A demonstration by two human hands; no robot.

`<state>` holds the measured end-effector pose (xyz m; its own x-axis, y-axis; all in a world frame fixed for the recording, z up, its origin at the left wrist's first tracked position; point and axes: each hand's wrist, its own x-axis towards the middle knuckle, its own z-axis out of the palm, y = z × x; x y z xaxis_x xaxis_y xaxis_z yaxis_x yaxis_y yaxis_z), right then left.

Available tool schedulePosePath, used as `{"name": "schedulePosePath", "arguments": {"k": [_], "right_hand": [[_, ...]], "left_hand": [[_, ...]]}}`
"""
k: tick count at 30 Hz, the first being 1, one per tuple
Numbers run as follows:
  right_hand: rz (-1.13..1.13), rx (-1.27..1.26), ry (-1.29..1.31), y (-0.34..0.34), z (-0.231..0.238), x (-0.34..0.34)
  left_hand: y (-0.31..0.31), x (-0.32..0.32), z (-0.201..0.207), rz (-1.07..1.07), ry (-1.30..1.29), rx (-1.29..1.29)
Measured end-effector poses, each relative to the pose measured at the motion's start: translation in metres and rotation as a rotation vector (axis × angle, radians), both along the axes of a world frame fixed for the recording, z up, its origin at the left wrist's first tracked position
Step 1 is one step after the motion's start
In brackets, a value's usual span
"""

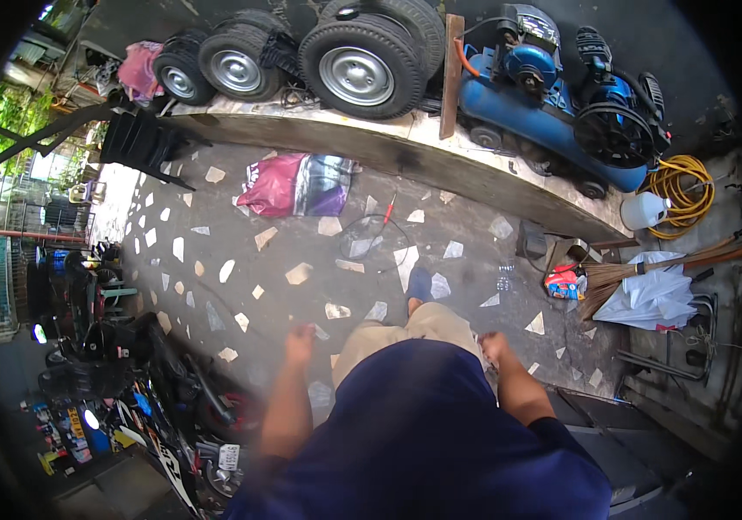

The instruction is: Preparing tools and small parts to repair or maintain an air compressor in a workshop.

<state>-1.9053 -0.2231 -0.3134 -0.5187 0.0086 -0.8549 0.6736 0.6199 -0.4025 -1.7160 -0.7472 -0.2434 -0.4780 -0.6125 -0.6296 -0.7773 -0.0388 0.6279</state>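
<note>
At the far left, a stack of black plastic chairs [141, 143] stands above a black motorcycle with white and red side panels [161, 452]. Next come black rubber tyres on silver steel wheels [356, 75], resting on a long concrete ledge [492, 192] along the wall. The left hand [300, 341] hangs over the speckled stone-chip floor [284, 251]; it is blurred, so I cannot tell whether it is clenched or released. Beyond it lies a flat pink and grey plastic bag [297, 185], and just right of that a thin, looped black cable with a red handle [387, 211], on the floor and well apart from both hands. The right hand [494, 347] is beside the beige cloth shorts [440, 325], fingers seemingly curled, though its grip is unclear. Farther right, a blue metal air compressor [518, 113] sits on the ledge, then a straw broom [613, 279], a crumpled white plastic sheet [648, 299] and a coiled yellow hose [691, 186].
</note>
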Motion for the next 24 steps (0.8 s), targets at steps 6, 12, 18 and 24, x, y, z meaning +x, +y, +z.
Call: {"name": "schedulePosePath", "arguments": {"k": [6, 12, 18, 24], "right_hand": [[0.006, -0.038, 0.244, -0.047, 0.0, -0.146], [-0.497, -0.681, -0.437, -0.193, 0.125, -0.222], [-0.813, -0.894, -0.592, -0.283, 0.071, -0.212], [-0.493, -0.405, 0.412, -0.386, 0.069, -0.371]], "left_hand": [[0.015, -0.081, 0.03, -0.316, 0.015, -0.001], [-0.042, -0.048, 0.002, -0.168, -0.051, 0.129], [-0.148, -0.061, -0.007, -0.112, -0.187, 0.228], [-0.322, -0.154, -0.01, -0.456, -0.096, -0.041]]}}
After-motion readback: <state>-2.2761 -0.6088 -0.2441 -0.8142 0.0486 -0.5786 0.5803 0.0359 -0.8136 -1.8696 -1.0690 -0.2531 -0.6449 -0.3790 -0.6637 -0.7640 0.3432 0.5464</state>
